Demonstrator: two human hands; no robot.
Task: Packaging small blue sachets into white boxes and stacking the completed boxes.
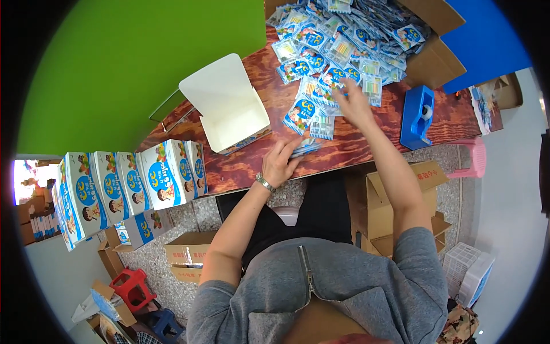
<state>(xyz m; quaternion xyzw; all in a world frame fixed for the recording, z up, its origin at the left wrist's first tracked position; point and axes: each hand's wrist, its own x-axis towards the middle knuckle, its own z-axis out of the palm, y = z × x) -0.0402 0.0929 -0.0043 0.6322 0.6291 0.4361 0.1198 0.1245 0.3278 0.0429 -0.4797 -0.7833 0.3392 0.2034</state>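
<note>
A person in a gray zip top works at a red-brown table [229,182], whose front edge runs just past the left wrist. Bare tabletop lies between the left hand [277,165] and the row of printed boxes [163,178] at the table's left end, and another open stretch separates the right forearm from the blue tape dispenser [417,120], near the front edge at right. An open white box [232,123], its lid raised, stands beyond the left hand and to its left, narrowing the room on that side. At the far side, a heap of small snack packets [312,37] spills from an open brown carton [435,63] toward the person.

The left hand holds a small stack of packets [307,148] between thumb and fingers, just above the table near its front edge. The right hand [354,105] reaches over the heap's near end, fingers partly curled, packets directly below and beside them; whether the blurred fingertips have pinched one cannot be told.
</note>
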